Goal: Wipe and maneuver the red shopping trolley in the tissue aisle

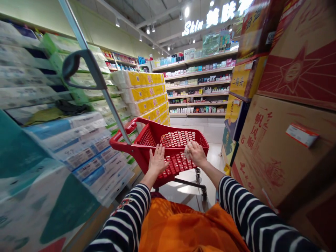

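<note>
A red plastic shopping cart (143,151) with grid walls stands side-on right in front of me. My left hand (156,161) lies against its near rim, fingers stretched out and holding nothing. Farther right along the same rim, my right hand (197,154) is closed round a crumpled whitish cloth (188,150), which touches the cart's side. A metal pole (115,108) with a grey loop handle (85,70) rises at a slant by the cart's push-bar end. Where its lower end rests is hidden behind the cart wall.
Stacked tissue packs (91,161) line the left, with a dark and olive cloth (49,113) on top. Yellow-and-white packs (144,92) stand behind the cart. Cardboard cartons (286,147) rise close on the right. Shelves of cosmetics (199,84) cross the back.
</note>
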A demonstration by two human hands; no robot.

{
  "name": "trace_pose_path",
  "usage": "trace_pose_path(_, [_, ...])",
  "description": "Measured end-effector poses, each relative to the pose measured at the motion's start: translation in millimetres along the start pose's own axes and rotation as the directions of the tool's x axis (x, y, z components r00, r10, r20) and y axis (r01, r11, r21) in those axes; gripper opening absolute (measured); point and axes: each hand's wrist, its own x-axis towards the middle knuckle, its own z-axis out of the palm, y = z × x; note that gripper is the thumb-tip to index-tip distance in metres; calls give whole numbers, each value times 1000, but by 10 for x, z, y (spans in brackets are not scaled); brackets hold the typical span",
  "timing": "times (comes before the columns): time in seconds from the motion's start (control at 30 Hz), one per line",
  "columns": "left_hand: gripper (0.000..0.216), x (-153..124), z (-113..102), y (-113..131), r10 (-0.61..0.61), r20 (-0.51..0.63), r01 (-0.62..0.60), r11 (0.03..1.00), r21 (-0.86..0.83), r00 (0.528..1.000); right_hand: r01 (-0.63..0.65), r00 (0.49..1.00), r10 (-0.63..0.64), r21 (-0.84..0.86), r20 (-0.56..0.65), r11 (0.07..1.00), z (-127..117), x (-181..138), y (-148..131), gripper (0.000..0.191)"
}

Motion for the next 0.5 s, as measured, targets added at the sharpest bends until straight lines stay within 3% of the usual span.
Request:
trace_pose_path(0.2, [73,73,-32,13,7,29,-7,1000,-12,1000,-196,979,198,-36,48,980,-116,-24,495,35])
trace_pose_path(0.37, [73,148,-60,19,-5,63,7,1000,-26,998,-164,982,165,-27,90,986,-85,72,654,29])
trace_pose_path(0.5, [77,196,-25,18,-24,46,26,999,-46,999,-100,993,101,-12,55,995,11,209,574,30])
